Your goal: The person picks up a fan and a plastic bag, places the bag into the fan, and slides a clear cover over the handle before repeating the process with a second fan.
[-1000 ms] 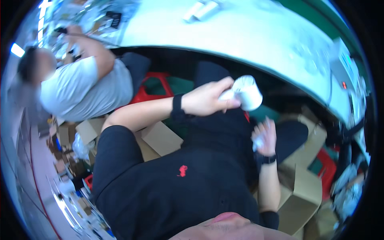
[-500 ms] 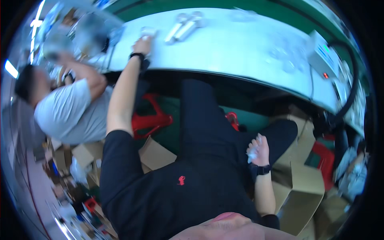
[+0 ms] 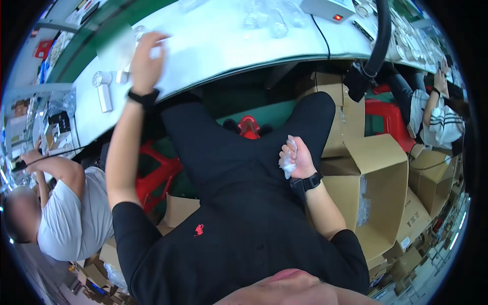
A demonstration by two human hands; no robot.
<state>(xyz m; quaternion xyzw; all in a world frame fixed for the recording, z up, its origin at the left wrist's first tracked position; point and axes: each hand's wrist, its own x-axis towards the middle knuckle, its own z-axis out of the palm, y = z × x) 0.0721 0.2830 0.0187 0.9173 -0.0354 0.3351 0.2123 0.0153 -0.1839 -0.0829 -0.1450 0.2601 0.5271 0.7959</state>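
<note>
My left hand [image 3: 147, 56] has slid along the worktop [image 3: 218, 46], grip loosely apart over it; right hand [image 3: 297, 158] stays clamped on crumpled plastic [image 3: 285, 161] at my lap

A long, pale grey worktable [image 3: 223, 46] curves across the top of the view. On it lie a small white handheld fan [image 3: 101, 91], several clear plastic pieces [image 3: 269, 18] (blurred, their shape unclear), and a white box with a red light [image 3: 328, 7] whose black cable [image 3: 321, 35] runs over the near edge.
</note>
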